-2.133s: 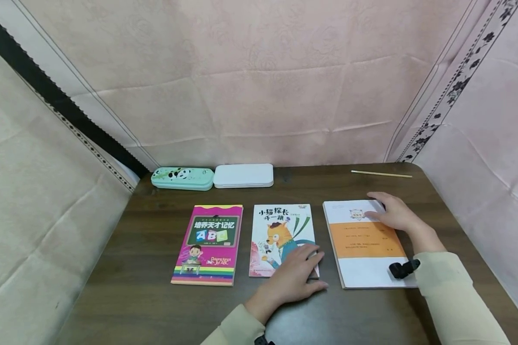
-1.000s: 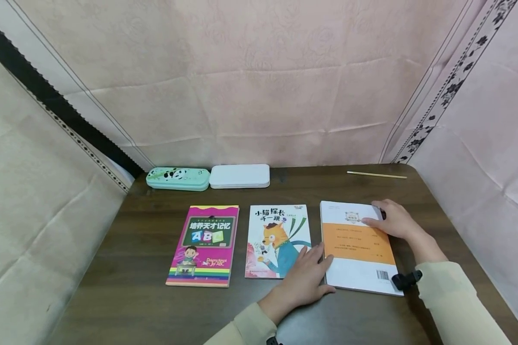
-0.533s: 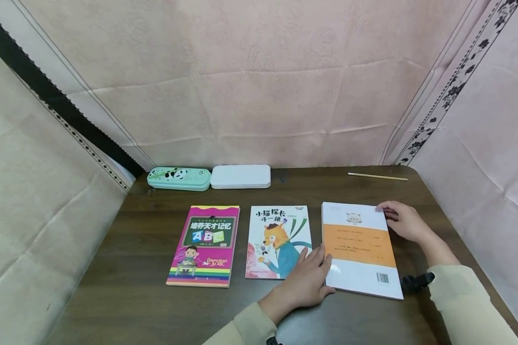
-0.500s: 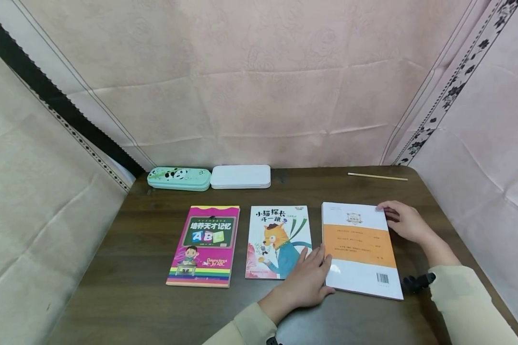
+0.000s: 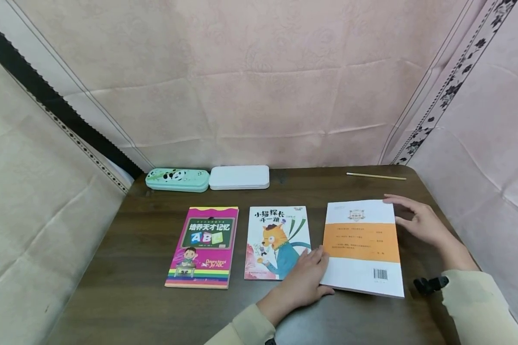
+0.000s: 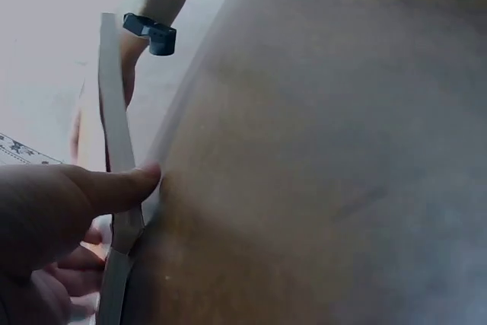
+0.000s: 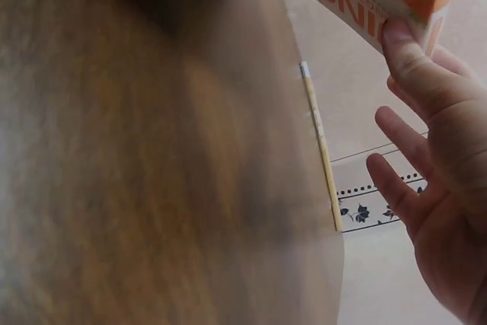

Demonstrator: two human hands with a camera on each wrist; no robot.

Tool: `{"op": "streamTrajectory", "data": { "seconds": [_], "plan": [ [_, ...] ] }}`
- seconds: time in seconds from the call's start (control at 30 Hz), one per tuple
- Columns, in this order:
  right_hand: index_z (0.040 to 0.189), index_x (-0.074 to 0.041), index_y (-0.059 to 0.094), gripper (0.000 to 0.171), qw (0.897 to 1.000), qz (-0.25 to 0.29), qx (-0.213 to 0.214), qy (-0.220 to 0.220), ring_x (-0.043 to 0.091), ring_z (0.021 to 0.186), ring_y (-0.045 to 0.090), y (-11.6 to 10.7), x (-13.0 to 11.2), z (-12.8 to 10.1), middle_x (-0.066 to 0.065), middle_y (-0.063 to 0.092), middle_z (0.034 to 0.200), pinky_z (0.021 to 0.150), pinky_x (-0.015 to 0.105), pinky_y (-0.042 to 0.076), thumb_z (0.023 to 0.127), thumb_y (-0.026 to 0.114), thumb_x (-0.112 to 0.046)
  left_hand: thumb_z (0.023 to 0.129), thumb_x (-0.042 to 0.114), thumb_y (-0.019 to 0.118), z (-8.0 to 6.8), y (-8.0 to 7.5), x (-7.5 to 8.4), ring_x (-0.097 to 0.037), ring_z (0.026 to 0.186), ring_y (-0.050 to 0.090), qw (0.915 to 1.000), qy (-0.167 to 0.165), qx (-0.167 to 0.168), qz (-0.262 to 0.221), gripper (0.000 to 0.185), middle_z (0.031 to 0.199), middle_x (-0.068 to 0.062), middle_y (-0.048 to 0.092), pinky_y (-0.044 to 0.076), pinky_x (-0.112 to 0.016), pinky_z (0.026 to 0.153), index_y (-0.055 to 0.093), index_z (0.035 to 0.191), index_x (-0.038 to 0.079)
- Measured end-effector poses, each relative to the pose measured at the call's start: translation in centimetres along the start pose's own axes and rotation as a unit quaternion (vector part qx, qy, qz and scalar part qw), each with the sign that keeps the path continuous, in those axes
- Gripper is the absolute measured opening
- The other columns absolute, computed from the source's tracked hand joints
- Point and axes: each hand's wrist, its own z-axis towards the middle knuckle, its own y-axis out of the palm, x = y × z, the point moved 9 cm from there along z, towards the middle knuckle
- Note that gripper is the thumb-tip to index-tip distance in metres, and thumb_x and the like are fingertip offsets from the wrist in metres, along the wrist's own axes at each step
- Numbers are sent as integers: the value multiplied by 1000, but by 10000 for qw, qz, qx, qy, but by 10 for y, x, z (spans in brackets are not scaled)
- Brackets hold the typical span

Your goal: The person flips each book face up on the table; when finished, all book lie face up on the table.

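In the head view, a white book with an orange band (image 5: pixel 361 242) lies at the right, its right side raised off the table. My right hand (image 5: pixel 423 223) pinches its upper right corner; in the right wrist view the thumb (image 7: pixel 403 43) presses the orange spine side. My left hand (image 5: pixel 302 285) rests at the book's left edge with its fingers fairly straight, overlapping the corner of a cat picture book (image 5: pixel 278 239). In the left wrist view its thumb (image 6: pixel 125 188) lies across the lower edge of the white book (image 6: pixel 114 119).
A pink ABC book (image 5: pixel 203 247) lies left of the cat book. Along the back edge of the wooden table (image 5: pixel 125 268) are a green panda case (image 5: pixel 177 180), a white case (image 5: pixel 239 177) and a thin yellowish stick (image 5: pixel 375 176). Cloth (image 5: pixel 259 86) hangs around the table.
My right hand has moved to the right and up, lifting the right side of the white book. Earlier my left hand shifted right to that book's left edge, where it stays.
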Motion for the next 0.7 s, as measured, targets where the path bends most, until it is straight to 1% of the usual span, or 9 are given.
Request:
{"op": "streamTrajectory", "data": {
  "seconds": [0.07, 0.17, 0.23, 0.3, 0.37, 0.43, 0.53, 0.63, 0.7],
  "plan": [
    [135, -8, 63, 53, 9996, 278, 20, 66, -18, 112, 46, 0, -3, 2, 23, 58, 140, 85, 5, 42, 85, 77, 6, 92, 45, 73, -2, -4, 3, -18, 144, 40, 9997, 134, 195, 72, 75, 157, -12, 42, 31, -34, 119, 47, 150, 5],
    [133, -4, 61, 51, 9975, 677, 109, 161, -16, 106, 51, -3, -7, 6, 26, 57, 138, 83, 6, 46, 86, 74, 11, 95, 35, 72, -5, -9, 10, -16, 135, 51, 9974, 443, 493, 288, 62, 151, -12, 50, 42, -29, 110, 53, 145, 5],
    [132, -4, 59, 51, 9959, 864, 228, 166, -15, 107, 53, -7, -13, 9, 22, 58, 139, 84, 6, 46, 85, 73, 13, 97, 27, 70, -7, -13, 14, -16, 131, 55, 9953, 593, 679, 364, 55, 149, -13, 53, 45, -27, 106, 53, 144, 4],
    [131, -2, 58, 52, 9939, 1029, 406, 28, -13, 108, 55, -13, -21, 14, 19, 59, 140, 86, 6, 46, 84, 71, 17, 98, 19, 67, -8, -16, 16, -16, 132, 54, 9942, 639, 818, 289, 52, 149, -13, 52, 45, -25, 106, 51, 146, 2],
    [130, 1, 57, 51, 9911, 1193, 567, -139, -10, 109, 58, -19, -31, 19, 17, 61, 138, 87, 7, 47, 84, 70, 18, 99, 13, 65, -9, -19, 15, -15, 134, 52, 9941, 585, 906, 85, 54, 150, -12, 51, 43, -23, 106, 47, 148, 1],
    [131, 2, 57, 51, 9892, 1256, 705, -278, -8, 110, 59, -24, -39, 25, 14, 63, 134, 88, 8, 47, 84, 70, 18, 99, 9, 64, -10, -22, 12, -14, 134, 51, 9938, 481, 977, -242, 56, 151, -11, 50, 42, -22, 107, 44, 151, 0],
    [130, 0, 59, 50, 9886, 1204, 864, -257, -10, 109, 60, -30, -48, 31, 7, 67, 124, 88, 8, 47, 84, 73, 15, 99, 7, 64, -12, -26, 9, -14, 125, 59, 9902, 321, 1133, -753, 55, 143, -11, 58, 48, -22, 101, 44, 150, 0],
    [129, -3, 61, 50, 9897, 1048, 971, -94, -12, 100, 63, -33, -53, 35, -5, 71, 109, 81, 7, 47, 84, 76, 11, 99, 6, 64, -14, -28, 4, -12, 116, 64, 9809, 184, 1277, -1454, 50, 132, -11, 66, 53, -23, 94, 48, 146, 1],
    [131, -4, 59, 51, 9901, 1040, 940, 36, -11, 95, 64, -32, -55, 37, -7, 70, 104, 78, 8, 49, 85, 76, 9, 99, 6, 63, -15, -30, 2, -10, 112, 64, 9741, 122, 1323, -1831, 43, 125, -11, 69, 54, -23, 91, 52, 140, 2]
  ]
}}
